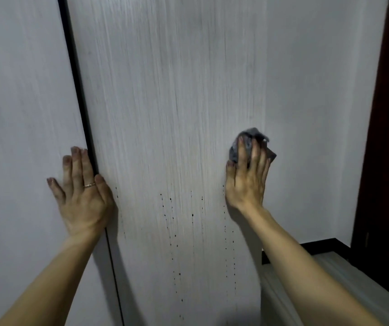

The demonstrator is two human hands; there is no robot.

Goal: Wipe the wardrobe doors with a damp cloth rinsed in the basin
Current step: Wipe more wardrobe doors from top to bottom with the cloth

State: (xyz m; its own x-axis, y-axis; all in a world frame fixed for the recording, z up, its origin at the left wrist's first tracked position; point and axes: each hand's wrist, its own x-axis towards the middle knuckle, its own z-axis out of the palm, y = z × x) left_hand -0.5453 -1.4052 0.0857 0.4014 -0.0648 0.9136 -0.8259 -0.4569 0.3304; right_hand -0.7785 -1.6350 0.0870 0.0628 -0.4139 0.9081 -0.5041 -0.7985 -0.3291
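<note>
From the head camera, you face two pale wardrobe doors with a thin dark gap [76, 74] running down between them. Your left hand [80, 191] lies flat and open on the left door [19, 102], fingers straight and pointing up just beside that gap. The thumb reaches across the gap onto the edge of the right door [177, 102]. A thin ring [89, 184] sits on one finger of that hand. Your right hand [247, 182] is raised against the right door near its right edge, with the fingers bent over a bunched grey cloth [254, 140], gripping it and pressing it to the panel. The cloth shows above and between the fingertips, and a fold pokes out on the right side. The right door has a fine vertical grain. Dark water drops [172, 208] dot its lower half between your two wrists, some trailing downward in thin streaks. To the right of that door is a plain pale wall [318, 90], and a dark brown door frame [386, 114] stands at the far right. A dark strip [318, 245] runs along the foot of the wall behind your right forearm. The basin is out of this view.
</note>
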